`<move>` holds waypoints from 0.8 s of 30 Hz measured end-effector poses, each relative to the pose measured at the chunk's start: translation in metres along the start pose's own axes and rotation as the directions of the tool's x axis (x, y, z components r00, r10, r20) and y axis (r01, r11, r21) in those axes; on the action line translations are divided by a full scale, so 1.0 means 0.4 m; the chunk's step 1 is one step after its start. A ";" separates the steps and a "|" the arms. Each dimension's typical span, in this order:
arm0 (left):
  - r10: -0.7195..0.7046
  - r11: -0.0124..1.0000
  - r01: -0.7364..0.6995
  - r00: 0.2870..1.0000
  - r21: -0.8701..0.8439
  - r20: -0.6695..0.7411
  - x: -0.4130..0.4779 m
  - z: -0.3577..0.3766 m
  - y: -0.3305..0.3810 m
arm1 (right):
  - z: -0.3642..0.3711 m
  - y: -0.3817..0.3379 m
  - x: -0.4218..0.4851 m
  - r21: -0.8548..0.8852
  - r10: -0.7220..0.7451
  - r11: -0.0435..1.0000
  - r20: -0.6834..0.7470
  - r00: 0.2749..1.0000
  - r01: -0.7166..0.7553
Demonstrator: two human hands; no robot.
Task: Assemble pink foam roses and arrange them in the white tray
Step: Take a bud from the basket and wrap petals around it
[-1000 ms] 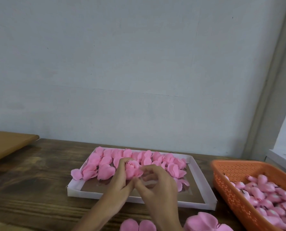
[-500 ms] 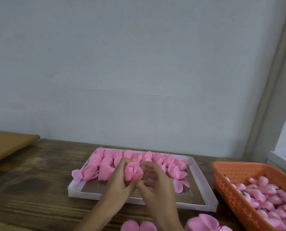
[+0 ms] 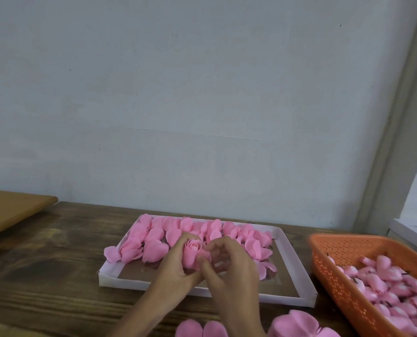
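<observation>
Roughly half the white tray (image 3: 120, 279) holds roses (image 3: 154, 242); front bare. Left hand (image 3: 176, 271) and right hand (image 3: 231, 271) both grip one rose (image 3: 193, 254) mid-assembly; orange basket (image 3: 343, 295) buds (image 3: 385, 280) remain.

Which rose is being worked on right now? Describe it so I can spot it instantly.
On the wooden table, find the white tray in the middle. Over its near half, the left hand and right hand meet around one rose. Unlike the other roses lying in the tray behind it, it is held upright, its spiral centre showing.
</observation>
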State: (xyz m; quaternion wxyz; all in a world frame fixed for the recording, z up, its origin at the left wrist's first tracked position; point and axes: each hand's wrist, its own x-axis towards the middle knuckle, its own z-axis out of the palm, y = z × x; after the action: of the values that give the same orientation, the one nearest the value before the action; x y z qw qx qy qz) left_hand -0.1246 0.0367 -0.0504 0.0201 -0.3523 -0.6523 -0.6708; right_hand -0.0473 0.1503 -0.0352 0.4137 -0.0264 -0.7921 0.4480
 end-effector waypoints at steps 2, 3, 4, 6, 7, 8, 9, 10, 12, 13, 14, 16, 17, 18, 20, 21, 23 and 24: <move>0.008 1.000 -0.008 1.000 -0.022 -0.004 0.001 0.003 0.001 | 0.000 -0.003 -0.001 -0.028 -0.014 1.000 0.000 1.000 0.014; 0.015 1.000 -0.015 1.000 -0.021 -0.010 0.002 0.002 0.000 | 0.000 -0.006 -0.002 -0.022 -0.008 1.000 0.006 1.000 0.008; 0.021 1.000 -0.022 1.000 -0.014 -0.015 0.003 0.002 -0.003 | 0.000 -0.009 -0.003 0.004 0.006 1.000 0.017 1.000 -0.006; 0.018 1.000 -0.019 1.000 -0.022 -0.017 0.003 -0.001 -0.005 | 0.001 -0.016 -0.004 0.084 0.042 0.995 0.052 0.998 -0.046; 0.011 0.999 -0.012 1.000 -0.036 -0.014 0.003 -0.002 -0.004 | 0.000 -0.018 -0.005 0.119 0.058 0.991 0.065 0.996 -0.066; 0.009 0.999 -0.010 1.000 -0.048 -0.017 0.003 -0.003 -0.005 | 0.000 -0.020 -0.005 0.150 0.077 0.985 0.075 0.994 -0.088; 0.011 0.999 -0.012 1.000 -0.052 -0.025 0.003 -0.004 -0.004 | 0.001 -0.021 -0.005 0.185 0.099 0.976 0.084 0.992 -0.113; 0.013 0.998 -0.015 0.999 -0.053 -0.033 0.003 -0.005 -0.003 | 0.001 -0.022 -0.003 0.226 0.124 0.963 0.098 0.987 -0.144; 0.017 0.997 -0.020 0.999 -0.072 -0.043 0.004 -0.006 0.004 | 0.001 -0.022 0.000 0.288 0.158 0.938 0.133 0.978 -0.190; 0.013 0.996 -0.018 0.999 -0.092 -0.046 0.005 -0.005 0.008 | 0.001 -0.019 0.002 0.298 0.154 0.935 0.144 0.977 -0.191; 0.004 0.994 -0.009 0.999 -0.110 -0.045 0.005 -0.005 0.011 | -0.001 -0.018 0.003 0.299 0.140 0.937 0.145 0.979 -0.179; -0.022 0.991 0.018 0.999 -0.133 -0.028 0.004 -0.004 0.014 | -0.008 -0.015 0.008 0.309 0.107 0.940 0.131 0.986 -0.143; -0.032 0.991 0.029 0.999 -0.134 -0.018 0.004 -0.003 0.015 | -0.010 -0.011 0.011 0.321 0.099 0.937 0.127 0.987 -0.135; -0.039 0.991 0.037 0.999 -0.126 -0.011 0.004 -0.003 0.017 | -0.011 -0.008 0.014 0.338 0.098 0.931 0.126 0.987 -0.136; -0.055 0.994 0.054 0.999 -0.098 -0.001 0.002 -0.003 0.022 | -0.014 -0.004 0.021 0.364 0.115 0.918 0.139 0.984 -0.159; -0.064 0.993 0.064 0.998 -0.096 0.005 0.000 -0.003 0.023 | -0.015 -0.003 0.023 0.364 0.127 0.915 0.147 0.981 -0.173; -0.090 0.990 0.092 0.996 -0.109 0.021 -0.001 -0.002 0.022 | -0.016 -0.005 0.023 0.335 0.118 0.928 0.154 0.981 -0.164; -0.101 0.989 0.104 0.994 -0.108 0.033 -0.001 -0.002 0.018 | -0.017 -0.005 0.022 0.292 0.082 0.949 0.146 0.986 -0.122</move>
State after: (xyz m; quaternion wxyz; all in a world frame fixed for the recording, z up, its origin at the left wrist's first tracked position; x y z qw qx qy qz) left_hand -0.1211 0.0348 -0.0443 -0.0429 -0.3283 -0.6318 -0.7009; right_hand -0.0476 0.1573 -0.0263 0.3359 0.0252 -0.7381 0.5846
